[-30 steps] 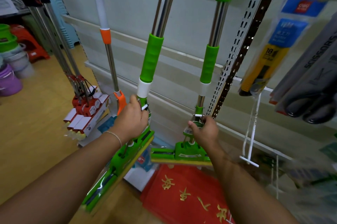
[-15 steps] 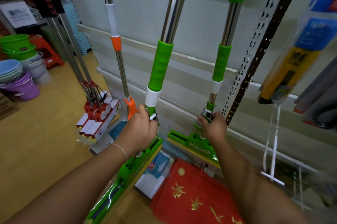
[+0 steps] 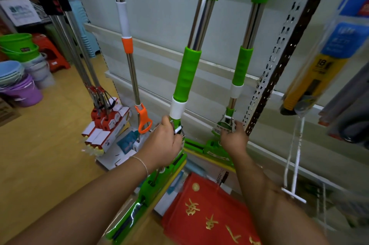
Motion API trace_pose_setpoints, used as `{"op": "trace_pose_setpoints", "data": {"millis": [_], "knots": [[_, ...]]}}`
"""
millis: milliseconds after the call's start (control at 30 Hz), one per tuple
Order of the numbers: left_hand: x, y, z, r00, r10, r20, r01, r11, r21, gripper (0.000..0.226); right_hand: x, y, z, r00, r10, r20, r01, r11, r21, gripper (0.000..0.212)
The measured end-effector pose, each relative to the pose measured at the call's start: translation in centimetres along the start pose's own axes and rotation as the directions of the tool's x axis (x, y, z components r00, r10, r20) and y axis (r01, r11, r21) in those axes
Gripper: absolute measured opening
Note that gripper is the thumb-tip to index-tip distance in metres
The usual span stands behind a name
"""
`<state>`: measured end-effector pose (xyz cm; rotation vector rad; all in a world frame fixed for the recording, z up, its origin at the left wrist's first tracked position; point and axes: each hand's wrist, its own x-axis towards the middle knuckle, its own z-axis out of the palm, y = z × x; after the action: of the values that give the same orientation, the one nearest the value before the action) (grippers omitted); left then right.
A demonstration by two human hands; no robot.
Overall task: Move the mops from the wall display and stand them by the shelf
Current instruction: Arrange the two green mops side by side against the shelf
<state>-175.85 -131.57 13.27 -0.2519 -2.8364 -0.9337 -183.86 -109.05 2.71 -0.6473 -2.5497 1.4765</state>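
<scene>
Nearest, a red mat [image 3: 207,212] with gold characters lies low by the wall base. Left hand [image 3: 165,145] grips the lower shaft of the near green mop [image 3: 186,77], fingers curled round it, its head angled down toward the yellow floor [image 3: 40,155]. Right hand [image 3: 233,139] curls round the metal lever of the second green mop [image 3: 242,65], which hangs against the grey wall panel [image 3: 159,15]. Beside them an orange-collared mop [image 3: 127,45]. Farther left, red-headed mops [image 3: 105,119]; stacked buckets [image 3: 18,65] beyond.
</scene>
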Motion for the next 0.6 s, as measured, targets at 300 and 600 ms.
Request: {"op": "trace_pose_setpoints", "data": {"millis": [300,600], "knots": [[0.2,1.8,0.4,0.996,-0.051,0.078,0.052,0.999,-0.014,0.018,-7.5,-0.2,-0.1,0.962,-0.238,0.136,0.237,0.971,0.027,0.044],[0.4,2.1,0.7,0.993,-0.025,0.115,0.033,0.997,-0.072,0.018,-11.2,0.1,2.0,0.718,-0.268,0.642,0.140,0.960,0.244,0.061]]}}
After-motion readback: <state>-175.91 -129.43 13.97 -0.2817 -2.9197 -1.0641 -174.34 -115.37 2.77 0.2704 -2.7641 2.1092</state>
